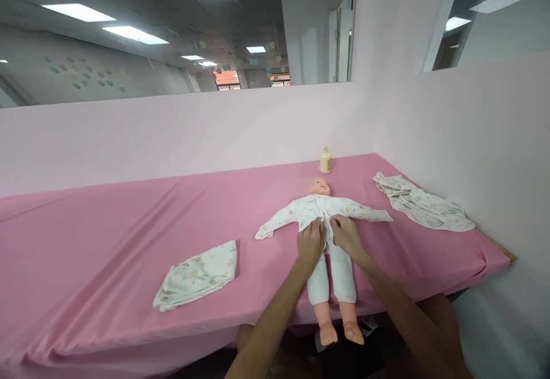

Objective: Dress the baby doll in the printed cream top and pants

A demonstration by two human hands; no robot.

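Observation:
A baby doll (318,186) lies on its back on the pink-covered table (107,224), head toward the wall, bare feet hanging over the near edge. It wears a white patterned top (296,211) with sleeves spread out and white trousers (341,278). My left hand (310,242) and my right hand (346,235) rest on the doll's belly, each pinching one front edge of the top near its lower hem. The fingertips of both hands nearly meet at the middle.
A folded patterned cloth (198,274) lies left of the doll. A crumpled patterned garment (423,202) sits at the right end by the table corner. A small cream bottle (325,160) stands against the pink wall behind the doll's head.

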